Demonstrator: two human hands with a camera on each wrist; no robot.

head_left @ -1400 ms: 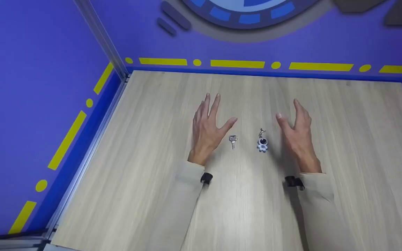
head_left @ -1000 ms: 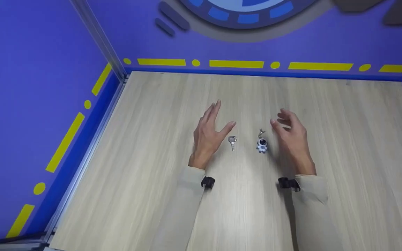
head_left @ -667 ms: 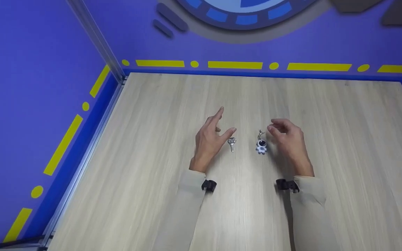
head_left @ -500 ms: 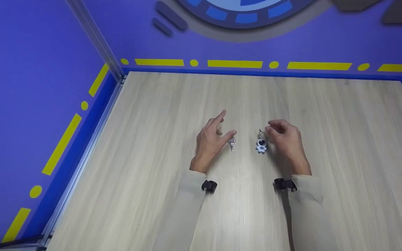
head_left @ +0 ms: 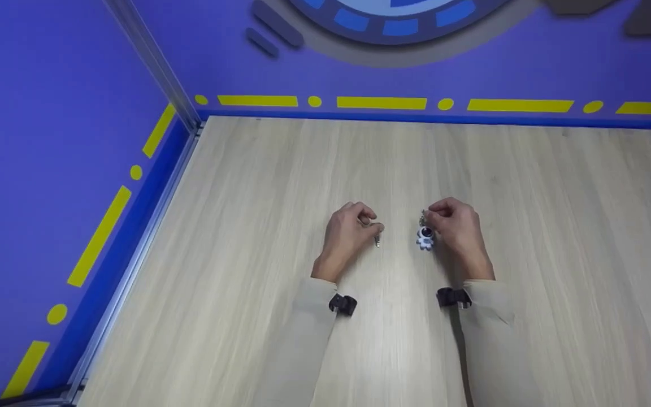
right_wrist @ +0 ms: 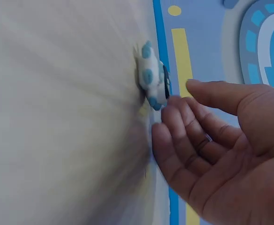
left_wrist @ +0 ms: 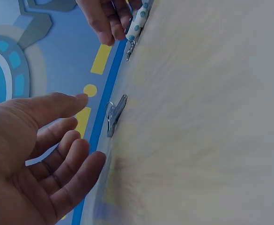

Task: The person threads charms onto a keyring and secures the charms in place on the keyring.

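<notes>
A small silver key [head_left: 377, 243] lies on the wooden table, its head hidden by my left thumb in the head view. My left hand [head_left: 348, 234] reaches over it with bent fingers; in the left wrist view, thumb and fingers stand apart, beside the key with its ring [left_wrist: 117, 115]. To the right lies a white and blue astronaut keychain [head_left: 425, 240], its metal clasp [left_wrist: 130, 50] pointing toward the back wall. My right hand [head_left: 458, 232] is at the clasp, fingers loosely bent. The right wrist view shows its fingertips right by the astronaut [right_wrist: 151, 77], a gap under the thumb.
The light wooden table [head_left: 246, 226] is bounded by a blue wall [head_left: 393, 79] with yellow dashes at the back and another blue panel [head_left: 48, 141] on the left. A metal frame edge [head_left: 133, 282] runs along the table's left side. Dark cameras [head_left: 342, 304] sit on both wrists.
Both hands have come inward and down: the left toward the key, its fingers bending from spread, the right toward the keychain's clasp, thumb and fingers drawing closer. Key and keychain have stayed put.
</notes>
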